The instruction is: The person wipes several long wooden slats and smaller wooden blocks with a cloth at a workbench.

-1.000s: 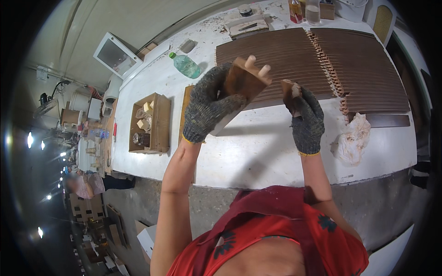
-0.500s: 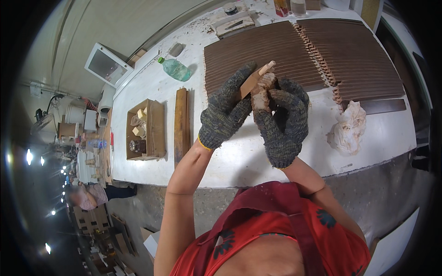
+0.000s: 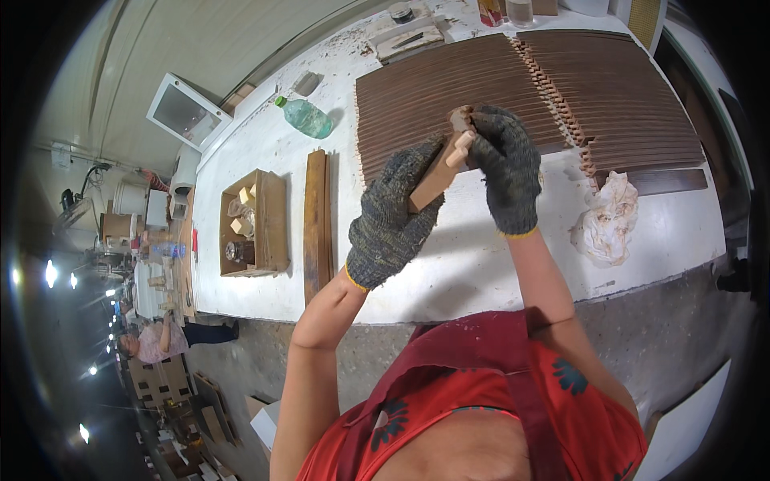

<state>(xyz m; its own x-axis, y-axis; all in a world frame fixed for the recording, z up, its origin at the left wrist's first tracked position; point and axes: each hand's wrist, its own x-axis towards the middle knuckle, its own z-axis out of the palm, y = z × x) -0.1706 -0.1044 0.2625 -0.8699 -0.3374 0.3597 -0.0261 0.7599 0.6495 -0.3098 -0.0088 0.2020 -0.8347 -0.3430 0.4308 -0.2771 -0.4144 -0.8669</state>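
Observation:
My left hand [image 3: 393, 212], in a dark knitted glove with a yellow cuff, is closed around a short wooden piece [image 3: 437, 180]. This piece is held tilted above the table, and light round pegs [image 3: 461, 149] stick out of its upper right end. Beside that end my right hand [image 3: 507, 164], gloved alike, has its fingers closed on a brown-stained, spongy-looking block [image 3: 460, 119]. The block lies against the far side of the wood; its lower part is hidden. Beyond both hands, dark brown wooden slats [image 3: 441, 88] lie side by side in two groups, their pale pegged ends meeting between them.
Left on the white table [image 3: 361, 297] are a cardboard box [image 3: 278, 232] with pale blocks and a jar, long wooden bars [image 3: 317, 224], and a green-capped bottle [image 3: 305, 119]. A crumpled stained cloth [image 3: 609, 220] lies at right. Another person [image 3: 160, 341] stands far left.
My right hand has shifted up and slightly right, carrying the spongy block toward the wood's far side. My left hand has lowered slightly and turned the wooden piece, showing more of its pale face.

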